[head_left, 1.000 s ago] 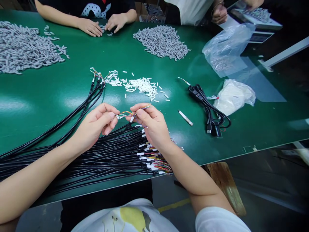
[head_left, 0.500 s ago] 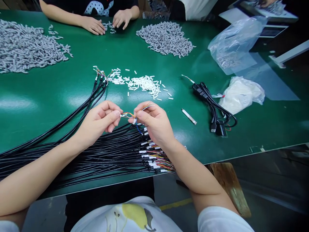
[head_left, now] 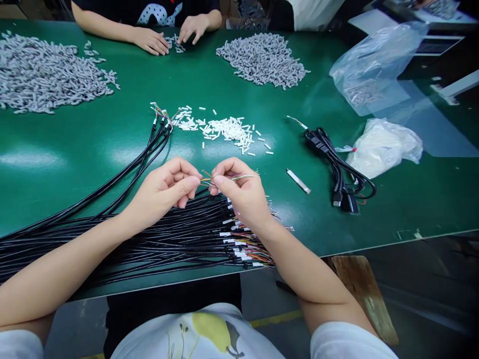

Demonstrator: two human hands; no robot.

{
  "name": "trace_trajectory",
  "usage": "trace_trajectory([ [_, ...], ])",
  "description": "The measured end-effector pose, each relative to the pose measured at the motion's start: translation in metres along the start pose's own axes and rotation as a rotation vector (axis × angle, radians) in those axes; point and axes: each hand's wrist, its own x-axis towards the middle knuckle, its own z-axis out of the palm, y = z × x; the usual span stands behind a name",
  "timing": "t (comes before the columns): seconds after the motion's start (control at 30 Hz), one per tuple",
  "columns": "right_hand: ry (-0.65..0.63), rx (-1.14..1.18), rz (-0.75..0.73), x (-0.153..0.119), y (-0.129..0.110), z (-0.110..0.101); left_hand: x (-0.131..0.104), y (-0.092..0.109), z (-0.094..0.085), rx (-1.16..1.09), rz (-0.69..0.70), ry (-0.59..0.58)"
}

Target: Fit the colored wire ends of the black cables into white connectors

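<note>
Thin coloured wires (head_left: 206, 180) run between my two hands above the green table. My left hand (head_left: 170, 184) pinches them at the left between thumb and forefinger. Close beside it, my right hand (head_left: 239, 187) pinches the same wires, and a light strand sticks out to its right. The fingers hide where the wires end. Under my hands lies a thick bundle of black cables (head_left: 160, 234), their white-sleeved, coloured wire ends (head_left: 239, 244) at the right. Several more black cables (head_left: 138, 159) reach up the table past my left hand. Small white tubes (head_left: 228, 129) lie scattered beyond my hands.
Grey piece piles lie at the far left (head_left: 52, 75) and far centre (head_left: 264, 60). Across the table are another person's hands (head_left: 149, 41). To the right are a white-handled cutter (head_left: 298, 181), a coiled black USB cable (head_left: 333, 159) and a white plastic bag (head_left: 385, 147).
My hands have come closer together, the left moving right along the wires. The wires in my right hand now point more to the right. The whole view has shifted slightly.
</note>
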Motion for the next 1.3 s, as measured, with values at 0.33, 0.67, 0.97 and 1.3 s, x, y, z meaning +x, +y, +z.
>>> trace_trajectory([
  [0.33,-0.035,-0.248,-0.068,-0.003,-0.006,0.004,-0.005,-0.002,0.001,0.288,0.154,0.02],
  [0.67,0.034,-0.491,-0.334,-0.005,-0.004,0.009,-0.005,-0.008,0.002,0.299,0.157,-0.01],
  [0.97,0.107,-0.487,-0.392,-0.007,-0.001,0.009,0.002,-0.011,-0.002,-0.166,-0.043,-0.13],
  [1.3,0.111,-0.64,-0.536,-0.008,0.006,0.006,0.005,-0.014,-0.009,-0.329,-0.191,-0.203],
])
